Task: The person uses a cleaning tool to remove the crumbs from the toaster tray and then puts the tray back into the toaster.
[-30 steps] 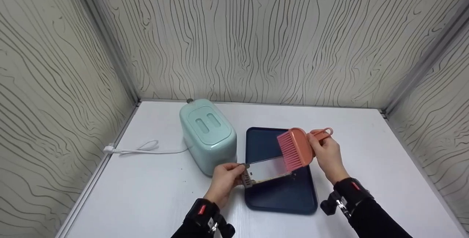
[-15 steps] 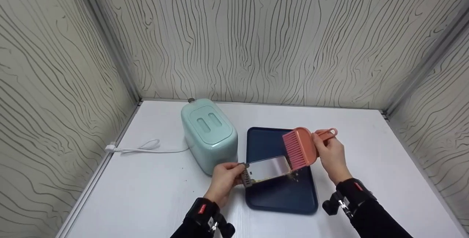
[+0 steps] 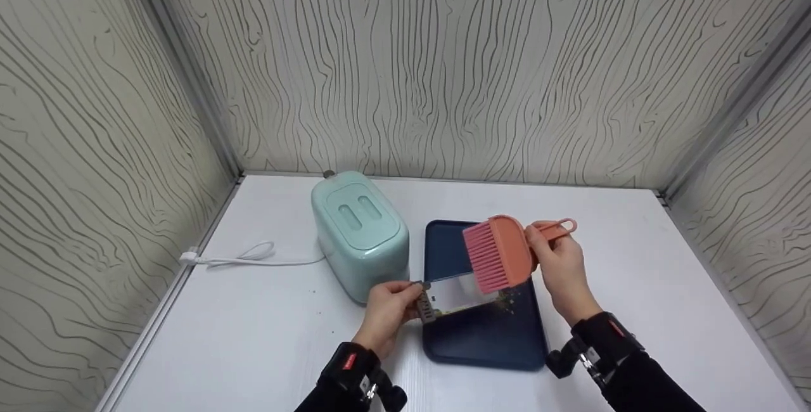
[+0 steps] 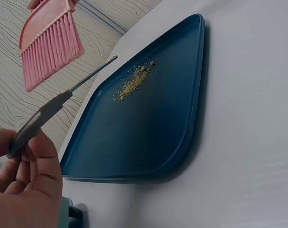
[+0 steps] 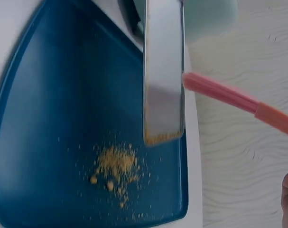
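Observation:
My left hand (image 3: 388, 315) pinches the grey end of a flat metal crumb tray (image 3: 451, 295) between thumb and fingers. The crumb tray reaches out over a dark blue serving tray (image 3: 472, 343). In the right hand (image 3: 562, 276) is the orange handle of a small hand brush (image 3: 514, 252) with pink bristles. Its bristles hang over the crumb tray's far part in the head view; the right wrist view puts their tips at its long edge. A strip of crumbs lines the crumb tray's end (image 5: 162, 137). Below it, a pile of crumbs (image 5: 116, 161) lies on the blue tray.
A mint green toaster (image 3: 364, 228) with a lid over its top stands left of the blue tray, close behind my left hand. Its white cord (image 3: 253, 262) runs left to a plug at the table's edge. Patterned panels (image 3: 418, 70) wall in the white table.
The brush went slightly right off the crumb tray's end, then back left above it. Crumbs have dropped onto the blue tray below that end. My left hand and the crumb tray stayed nearly still.

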The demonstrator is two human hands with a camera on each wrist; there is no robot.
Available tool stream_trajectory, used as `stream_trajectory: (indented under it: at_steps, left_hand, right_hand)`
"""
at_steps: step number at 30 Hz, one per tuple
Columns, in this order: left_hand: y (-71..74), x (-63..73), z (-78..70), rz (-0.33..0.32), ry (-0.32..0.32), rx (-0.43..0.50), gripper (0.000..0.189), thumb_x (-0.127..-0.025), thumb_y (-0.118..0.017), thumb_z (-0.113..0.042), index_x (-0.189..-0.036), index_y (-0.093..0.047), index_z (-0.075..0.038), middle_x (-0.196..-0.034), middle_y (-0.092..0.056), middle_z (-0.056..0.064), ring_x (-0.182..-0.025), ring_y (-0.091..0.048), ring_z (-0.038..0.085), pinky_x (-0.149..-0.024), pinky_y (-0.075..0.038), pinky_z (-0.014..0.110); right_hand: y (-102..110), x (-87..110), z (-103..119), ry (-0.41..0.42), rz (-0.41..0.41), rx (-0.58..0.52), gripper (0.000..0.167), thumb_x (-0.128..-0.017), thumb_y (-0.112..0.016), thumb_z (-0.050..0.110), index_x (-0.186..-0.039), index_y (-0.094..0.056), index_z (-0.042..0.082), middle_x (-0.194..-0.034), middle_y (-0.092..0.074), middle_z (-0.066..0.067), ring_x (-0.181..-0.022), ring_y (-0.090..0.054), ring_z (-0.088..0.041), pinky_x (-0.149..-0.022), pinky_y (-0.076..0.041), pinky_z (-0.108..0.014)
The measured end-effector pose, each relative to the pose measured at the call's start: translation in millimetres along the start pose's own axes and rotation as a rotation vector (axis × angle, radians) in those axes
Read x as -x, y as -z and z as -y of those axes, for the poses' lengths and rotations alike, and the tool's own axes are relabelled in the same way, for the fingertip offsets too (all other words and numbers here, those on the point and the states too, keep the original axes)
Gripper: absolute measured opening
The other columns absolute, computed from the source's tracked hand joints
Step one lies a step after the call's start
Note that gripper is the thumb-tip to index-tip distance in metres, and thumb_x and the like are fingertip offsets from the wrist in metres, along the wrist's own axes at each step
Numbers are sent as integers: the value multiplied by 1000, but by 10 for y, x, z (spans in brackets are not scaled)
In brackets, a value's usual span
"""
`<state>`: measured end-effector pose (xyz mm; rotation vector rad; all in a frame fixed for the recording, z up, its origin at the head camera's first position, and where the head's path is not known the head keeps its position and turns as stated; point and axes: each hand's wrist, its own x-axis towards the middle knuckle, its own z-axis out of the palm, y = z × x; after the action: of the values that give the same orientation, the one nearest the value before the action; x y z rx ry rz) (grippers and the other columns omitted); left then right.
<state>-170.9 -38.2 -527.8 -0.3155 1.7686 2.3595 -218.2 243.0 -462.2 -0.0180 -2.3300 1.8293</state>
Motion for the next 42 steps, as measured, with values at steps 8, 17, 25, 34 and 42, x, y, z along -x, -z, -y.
stream_trajectory:
  at_steps: [8, 17, 25, 34, 42]
  left_hand:
    - [-9, -26, 0, 3, 4, 12, 27, -96, -68, -9, -111, -67, 12, -91, -69, 12, -71, -64, 14, -65, -56, 24]
    - [-22, -43, 6, 12, 5, 27, 26, -96, -68, -9, -111, -67, 12, -91, -68, 11, -72, -64, 14, -66, -57, 25]
    - [-21, -46, 1, -3, 16, 20, 24, -95, -69, -11, -109, -69, 9, -90, -70, 10, -71, -64, 13, -65, -55, 24]
    - [-28, -35, 14, 5, 16, 23, 27, -96, -69, -12, -112, -68, 9, -92, -70, 10, -72, -64, 14, -66, -55, 25]
    - [-39, -48, 16, -3, 2, 39, 24, -96, -68, -10, -108, -68, 11, -86, -68, 7, -69, -64, 12, -64, -56, 24]
  right_hand:
    - [-253, 129, 89, -12, 96, -170, 37, -104, -62, 30, -123, -60, -1, -95, -67, -12, -79, -66, -17, -67, -57, -28]
    - [-411, 216, 49, -26, 179, -242, 34, -104, -61, 28, -119, -62, -3, -93, -67, -15, -78, -67, -19, -68, -58, -30]
    - [-494, 238, 23, -48, 182, -248, 33, -104, -61, 24, -119, -60, -6, -97, -65, -15, -84, -65, -18, -71, -56, -28]
    - [-509, 250, -51, -78, 195, -167, 32, -105, -60, 26, -121, -60, -1, -102, -65, -15, -87, -64, -18, -72, -54, -26]
    - [-476, 242, -78, -50, 206, -59, 32, -105, -60, 30, -120, -61, 3, -93, -62, -13, -74, -58, -17, -61, -49, -25]
